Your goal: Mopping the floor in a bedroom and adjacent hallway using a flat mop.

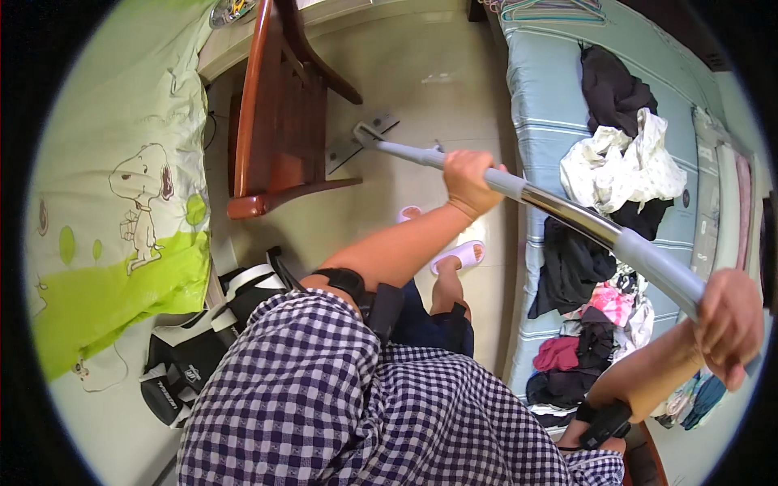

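A flat mop (413,154) with a grey and chrome pole slants across the view from far left to near right. My left hand (470,184) is closed around the pole's middle, on its grey part. Near the pole's upper end, my right hand (729,324) grips it at the right edge of the view. The mop's flat head (356,144) lies on the tiled floor, partly hidden by a reddish-brown wooden chair (284,121). Black bands with small devices sit on both my arms.
On the right, a bed with a blue cover (551,89) bears piled clothes (624,162) and several hangers (551,10). To the left hangs a green and white cartoon-print cloth (121,219). A black and white bag (178,364) lies below it. My feet wear pale slippers (470,253).
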`<action>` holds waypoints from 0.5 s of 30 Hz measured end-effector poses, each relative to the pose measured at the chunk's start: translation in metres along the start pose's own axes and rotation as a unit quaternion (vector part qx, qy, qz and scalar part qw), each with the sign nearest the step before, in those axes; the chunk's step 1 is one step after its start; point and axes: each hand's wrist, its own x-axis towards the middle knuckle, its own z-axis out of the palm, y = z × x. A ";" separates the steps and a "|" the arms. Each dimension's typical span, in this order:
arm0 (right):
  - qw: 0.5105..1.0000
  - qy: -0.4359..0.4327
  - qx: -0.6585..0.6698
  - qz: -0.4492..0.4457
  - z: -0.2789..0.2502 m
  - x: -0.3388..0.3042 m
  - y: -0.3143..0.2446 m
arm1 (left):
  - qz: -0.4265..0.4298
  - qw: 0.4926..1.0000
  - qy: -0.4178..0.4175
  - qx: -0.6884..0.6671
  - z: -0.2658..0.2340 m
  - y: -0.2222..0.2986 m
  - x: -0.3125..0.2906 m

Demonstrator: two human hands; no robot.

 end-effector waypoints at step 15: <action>0.937 0.221 -0.269 0.035 0.139 -0.055 -0.231 | -0.022 0.952 -0.201 -0.231 -0.045 0.192 -0.083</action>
